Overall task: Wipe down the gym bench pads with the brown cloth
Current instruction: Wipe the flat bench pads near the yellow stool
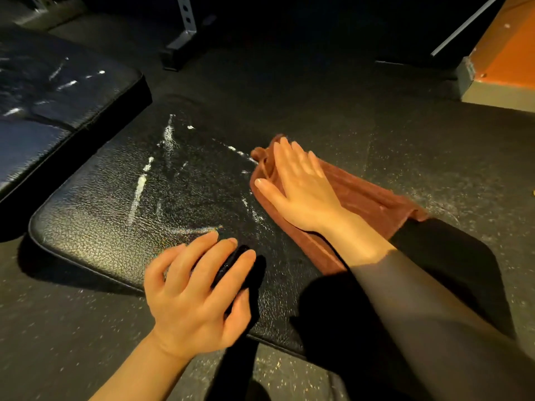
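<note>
1. No brand, label or writing can be read on anything in view.
2. The near bench pad (150, 215), black with a grained leather-like skin, lies across the middle; its rounded left corner and near edge stand out against the speckled rubber floor (362, 111).
3. White powdery streaks (139, 192) cross the pad's left and middle parts, and a thinner line of white runs toward the cloth.
4. The brown cloth (356, 198) lies bunched at the pad's right edge, part on the pad and part trailing onto the floor.
5. The right hand (295, 183) rests flat on the cloth, fingers straight and spread, pressing it down.
6. The left hand (194, 293) is at the pad's near edge, fingers loosely curved over a small dark object (231, 264); I cannot tell whether it grips it.
7. A second bench pad (58, 91), also streaked white, sits at the upper left, just beside the first.
8. Open floor stretches beyond the pad to a metal upright (185, 27) and, at the far right, an orange-topped platform (503, 62).
</note>
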The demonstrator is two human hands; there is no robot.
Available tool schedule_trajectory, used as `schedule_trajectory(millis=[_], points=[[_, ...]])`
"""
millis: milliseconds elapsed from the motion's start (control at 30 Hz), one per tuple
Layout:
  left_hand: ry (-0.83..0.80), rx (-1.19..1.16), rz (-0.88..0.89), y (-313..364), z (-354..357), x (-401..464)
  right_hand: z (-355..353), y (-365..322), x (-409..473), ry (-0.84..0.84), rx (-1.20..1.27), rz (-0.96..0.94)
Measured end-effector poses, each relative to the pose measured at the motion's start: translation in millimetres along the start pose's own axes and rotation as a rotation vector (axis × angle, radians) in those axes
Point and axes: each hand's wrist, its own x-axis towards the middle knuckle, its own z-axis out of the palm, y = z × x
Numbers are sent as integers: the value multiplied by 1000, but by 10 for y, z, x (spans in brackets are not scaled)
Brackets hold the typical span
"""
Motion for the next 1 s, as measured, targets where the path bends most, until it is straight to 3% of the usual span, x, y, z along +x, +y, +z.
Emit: schedule_trajectory(millis=[267,767,1000], points=[[-63,16,-20,-22,-20,10,22,-133,108,39,0,-33],[-83,15,-52,7,-93,80,68,479,-1260,-54,-14,297],[1,-12,-58,28,-49,76,130,-43,-1027,-45,7,127]])
